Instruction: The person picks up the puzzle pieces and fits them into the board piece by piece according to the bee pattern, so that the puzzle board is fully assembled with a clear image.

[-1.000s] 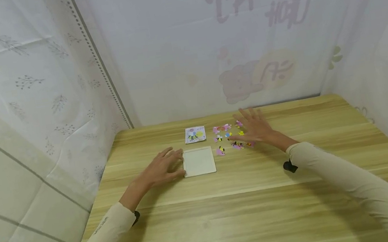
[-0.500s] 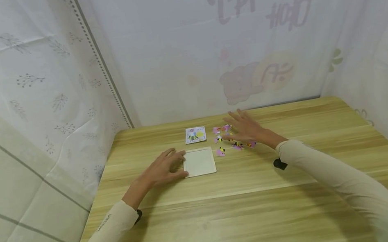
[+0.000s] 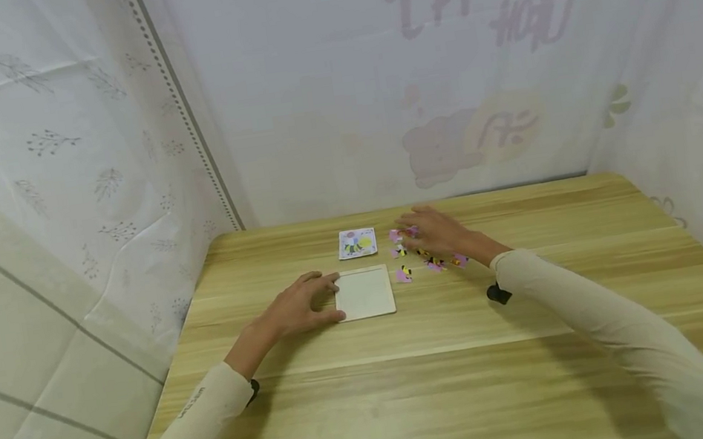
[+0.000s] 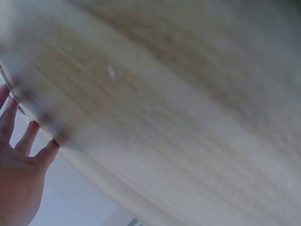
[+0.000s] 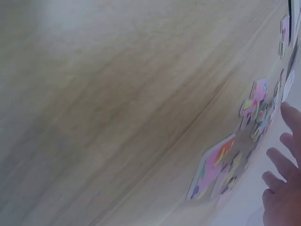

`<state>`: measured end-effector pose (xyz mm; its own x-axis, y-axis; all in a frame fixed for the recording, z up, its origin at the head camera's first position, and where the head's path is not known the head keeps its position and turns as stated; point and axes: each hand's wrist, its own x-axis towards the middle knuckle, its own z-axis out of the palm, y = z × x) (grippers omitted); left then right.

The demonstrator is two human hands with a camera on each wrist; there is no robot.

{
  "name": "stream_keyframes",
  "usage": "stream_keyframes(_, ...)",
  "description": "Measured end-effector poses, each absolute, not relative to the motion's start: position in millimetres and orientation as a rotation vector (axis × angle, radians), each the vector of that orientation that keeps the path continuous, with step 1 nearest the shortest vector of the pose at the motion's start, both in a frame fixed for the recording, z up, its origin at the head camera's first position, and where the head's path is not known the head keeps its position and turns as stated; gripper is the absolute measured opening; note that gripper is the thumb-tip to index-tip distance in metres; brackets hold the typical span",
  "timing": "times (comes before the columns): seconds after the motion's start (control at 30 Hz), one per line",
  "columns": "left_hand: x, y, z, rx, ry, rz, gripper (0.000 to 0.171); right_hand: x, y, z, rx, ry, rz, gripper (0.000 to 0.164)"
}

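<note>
A blank, pale square puzzle tray point(image 3: 365, 292) lies on the table. My left hand point(image 3: 301, 305) rests at its left side, with thumb and fingers spread apart and touching that edge. To the right of the tray lie several loose pink and yellow jigsaw pieces point(image 3: 404, 274). Over the far ones hovers my right hand point(image 3: 437, 230), which hides some of them. In the right wrist view, the right hand's point(image 5: 284, 174) fingers are spread beside the jigsaw pieces point(image 5: 214, 167), and no piece shows between them.
A small picture card point(image 3: 357, 243) with a yellow-and-black bee lies behind the tray. Printed curtains point(image 3: 306, 91) enclose the wooden table point(image 3: 378, 411) at its back and sides.
My right hand has moved left across the jigsaw pieces, and its fingers have drawn a little closer together. The left hand stays at the tray's left edge.
</note>
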<state>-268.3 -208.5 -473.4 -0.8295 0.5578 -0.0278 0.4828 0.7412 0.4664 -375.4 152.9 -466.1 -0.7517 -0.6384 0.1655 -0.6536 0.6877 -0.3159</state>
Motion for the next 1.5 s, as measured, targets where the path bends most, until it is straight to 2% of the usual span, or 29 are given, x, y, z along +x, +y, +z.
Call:
stream_keyframes(0.2, -266, -208, -472, 0.81, 2.783, 0.66, 0.067, -377, 145, -465, 1.118, -2.837, 0.676, 0.04)
stream_keyframes(0.57, -269, -208, -472, 0.832, 2.811, 0.647, 0.071, -393, 139, -468, 1.126, -2.872, 0.636, 0.032)
stream_keyframes(0.77, -270, -207, -473, 0.821, 2.815, 0.6, 0.077, -390, 138, -468, 1.132, -2.859, 0.609, 0.029)
stream_keyframes(1.5, -270, -206, -470, 0.792, 2.834, 0.56, 0.078, -359, 117, -463, 1.305, -2.608, 0.659, 0.021)
